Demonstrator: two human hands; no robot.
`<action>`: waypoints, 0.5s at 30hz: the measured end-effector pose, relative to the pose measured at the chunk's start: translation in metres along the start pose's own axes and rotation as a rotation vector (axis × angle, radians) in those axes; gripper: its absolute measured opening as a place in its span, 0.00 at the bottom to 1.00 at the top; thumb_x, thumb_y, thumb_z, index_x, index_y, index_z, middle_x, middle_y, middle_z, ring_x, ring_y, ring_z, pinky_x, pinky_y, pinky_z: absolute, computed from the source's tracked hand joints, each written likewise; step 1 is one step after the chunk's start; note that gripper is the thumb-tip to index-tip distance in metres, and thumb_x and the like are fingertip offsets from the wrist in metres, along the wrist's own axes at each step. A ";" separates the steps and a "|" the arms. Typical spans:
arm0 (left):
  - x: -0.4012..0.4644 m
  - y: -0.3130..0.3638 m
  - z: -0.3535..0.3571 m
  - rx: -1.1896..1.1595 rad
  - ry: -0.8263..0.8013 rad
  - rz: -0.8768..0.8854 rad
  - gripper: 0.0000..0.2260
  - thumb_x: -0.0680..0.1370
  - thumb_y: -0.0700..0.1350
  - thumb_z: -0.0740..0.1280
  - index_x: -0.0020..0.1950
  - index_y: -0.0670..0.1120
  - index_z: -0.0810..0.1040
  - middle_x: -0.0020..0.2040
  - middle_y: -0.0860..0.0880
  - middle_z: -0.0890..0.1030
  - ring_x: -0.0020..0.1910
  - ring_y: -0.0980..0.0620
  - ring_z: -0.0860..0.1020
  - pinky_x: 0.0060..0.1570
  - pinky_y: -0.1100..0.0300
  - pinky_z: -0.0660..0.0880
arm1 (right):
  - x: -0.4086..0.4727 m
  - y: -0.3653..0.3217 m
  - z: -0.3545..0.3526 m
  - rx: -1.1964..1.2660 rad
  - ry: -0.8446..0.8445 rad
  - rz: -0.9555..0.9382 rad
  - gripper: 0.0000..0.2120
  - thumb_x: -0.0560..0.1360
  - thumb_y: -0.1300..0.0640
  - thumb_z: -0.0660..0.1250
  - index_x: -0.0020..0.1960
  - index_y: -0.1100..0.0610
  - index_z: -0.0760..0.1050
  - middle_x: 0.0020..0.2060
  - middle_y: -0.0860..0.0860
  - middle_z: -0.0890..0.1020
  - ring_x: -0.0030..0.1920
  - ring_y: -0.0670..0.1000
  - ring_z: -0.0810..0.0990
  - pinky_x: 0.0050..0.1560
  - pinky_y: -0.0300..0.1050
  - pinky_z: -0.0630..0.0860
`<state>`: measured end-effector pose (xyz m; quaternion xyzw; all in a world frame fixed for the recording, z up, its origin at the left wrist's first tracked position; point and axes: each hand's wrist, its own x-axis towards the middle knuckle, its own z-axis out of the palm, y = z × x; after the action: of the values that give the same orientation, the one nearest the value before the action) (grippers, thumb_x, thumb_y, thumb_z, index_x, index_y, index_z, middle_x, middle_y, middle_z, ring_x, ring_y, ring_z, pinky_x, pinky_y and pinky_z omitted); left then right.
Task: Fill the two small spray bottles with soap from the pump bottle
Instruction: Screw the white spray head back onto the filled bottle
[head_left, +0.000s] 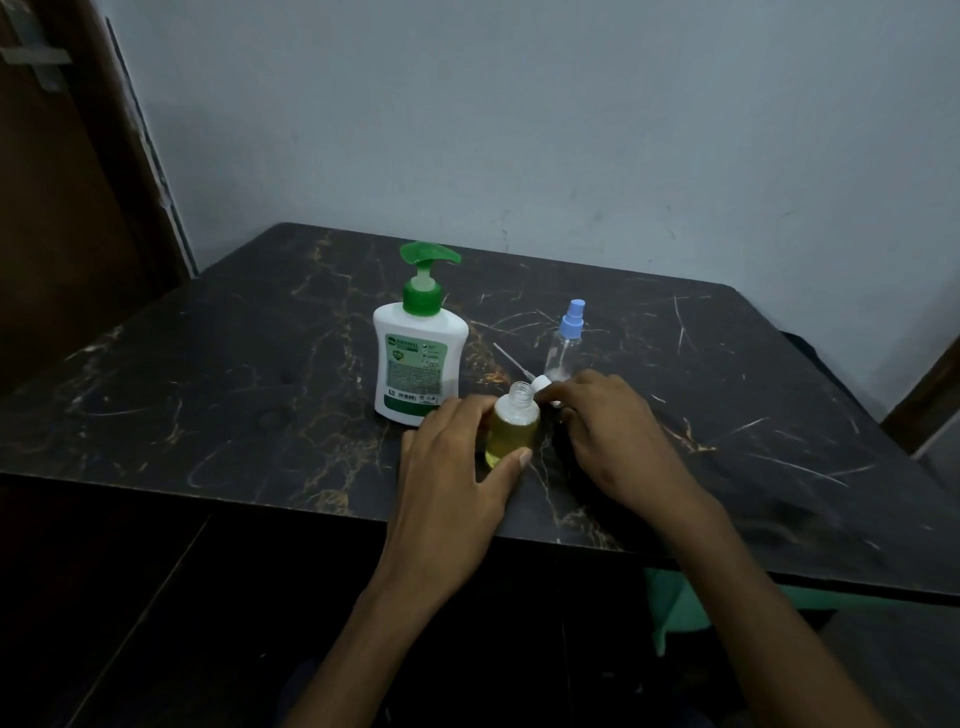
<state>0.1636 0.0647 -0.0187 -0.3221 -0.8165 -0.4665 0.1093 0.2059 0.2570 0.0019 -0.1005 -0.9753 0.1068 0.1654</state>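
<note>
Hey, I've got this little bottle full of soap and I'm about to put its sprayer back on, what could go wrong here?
The open spray bottle looks nearly full, so pushing the white sprayer with its dip tube in may make soap overflow onto the table. Your left hand holds the bottle close to the near table edge; a slip of that grip could tip it. The blue-capped bottle still looks empty.

Green-capped white pump bottle, black gold-veined table
</note>
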 end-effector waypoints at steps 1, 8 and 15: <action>0.000 0.000 0.000 0.005 0.005 0.000 0.17 0.77 0.52 0.75 0.64 0.55 0.77 0.56 0.60 0.79 0.57 0.58 0.77 0.61 0.48 0.73 | 0.000 0.000 0.000 -0.008 0.015 0.000 0.19 0.82 0.63 0.63 0.67 0.46 0.81 0.57 0.52 0.80 0.56 0.56 0.76 0.54 0.50 0.73; -0.002 0.000 0.001 0.004 0.011 -0.001 0.17 0.77 0.52 0.75 0.64 0.55 0.78 0.57 0.60 0.79 0.57 0.58 0.77 0.61 0.48 0.73 | -0.022 0.002 -0.039 0.051 0.197 0.022 0.08 0.78 0.54 0.73 0.55 0.44 0.79 0.48 0.43 0.79 0.50 0.48 0.77 0.47 0.46 0.73; -0.003 0.001 0.001 0.014 0.009 0.001 0.16 0.77 0.52 0.75 0.64 0.54 0.78 0.56 0.59 0.79 0.57 0.57 0.77 0.59 0.46 0.75 | -0.049 0.001 -0.132 0.251 0.374 -0.041 0.03 0.80 0.52 0.73 0.53 0.49 0.81 0.38 0.44 0.85 0.38 0.44 0.83 0.41 0.41 0.79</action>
<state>0.1668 0.0644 -0.0206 -0.3198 -0.8191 -0.4620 0.1157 0.2970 0.2700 0.1083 -0.0773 -0.9085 0.2034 0.3567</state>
